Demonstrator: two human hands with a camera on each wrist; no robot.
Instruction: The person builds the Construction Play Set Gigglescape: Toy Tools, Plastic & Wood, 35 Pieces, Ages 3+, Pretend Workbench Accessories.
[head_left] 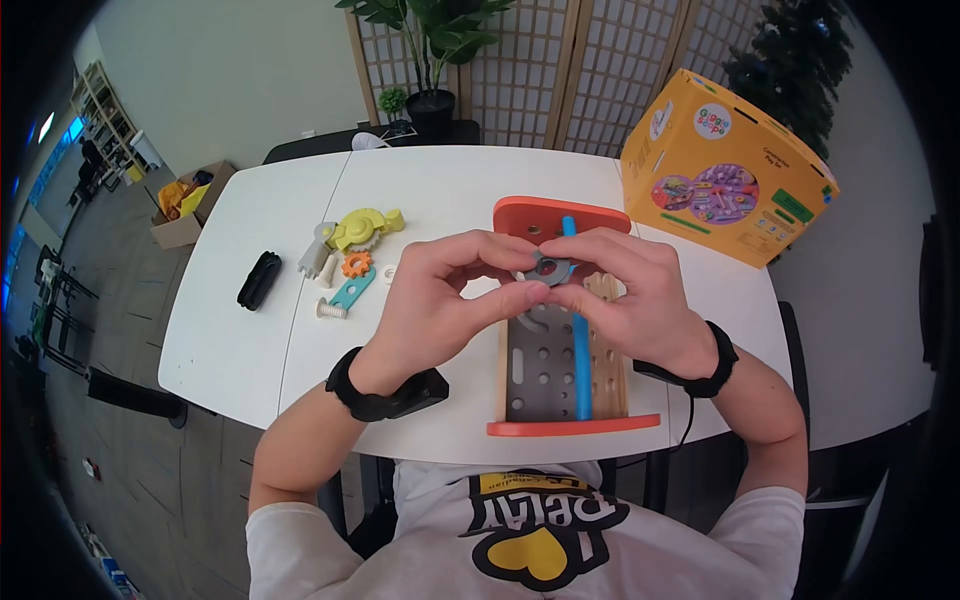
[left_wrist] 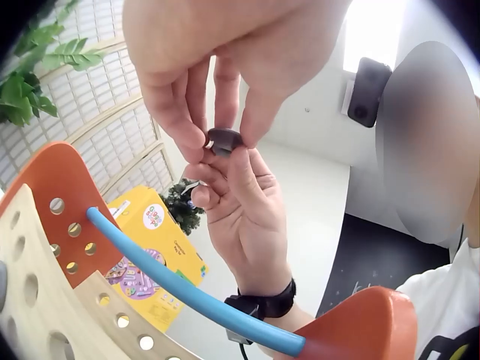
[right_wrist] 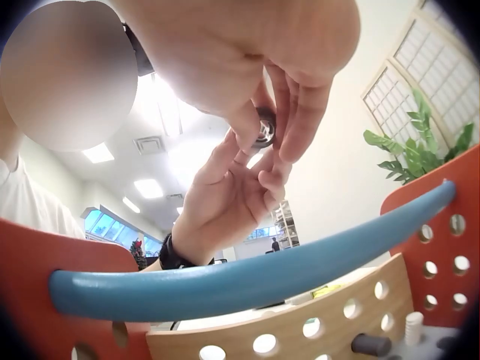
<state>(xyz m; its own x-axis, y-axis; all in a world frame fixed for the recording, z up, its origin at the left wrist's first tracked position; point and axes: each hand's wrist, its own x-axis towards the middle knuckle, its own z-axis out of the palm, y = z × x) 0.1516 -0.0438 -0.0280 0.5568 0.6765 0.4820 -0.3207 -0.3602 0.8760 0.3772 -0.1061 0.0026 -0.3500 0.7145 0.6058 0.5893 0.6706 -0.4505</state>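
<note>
Both hands meet over a toy workbench (head_left: 530,428) with red ends, perforated wooden sides and a blue bar (head_left: 583,370). Between them is a small grey ring-shaped piece (head_left: 534,277) with a hole through its middle. My left hand (head_left: 430,295) pinches it from the left with thumb and fingers. From the other side my right hand (head_left: 640,300) pinches it too, thumb below and fingers above. In the left wrist view the dark piece (left_wrist: 225,139) appears edge-on among the fingertips. The right wrist view shows its round opening (right_wrist: 265,127), partly covered by fingers.
Left on the white table (head_left: 230,330) lie a yellow-green toy tool (head_left: 362,230), an orange gear (head_left: 356,264), a teal strip (head_left: 352,290), a cream screw (head_left: 331,310) and a black case (head_left: 260,280). A yellow box (head_left: 725,170) stands back right.
</note>
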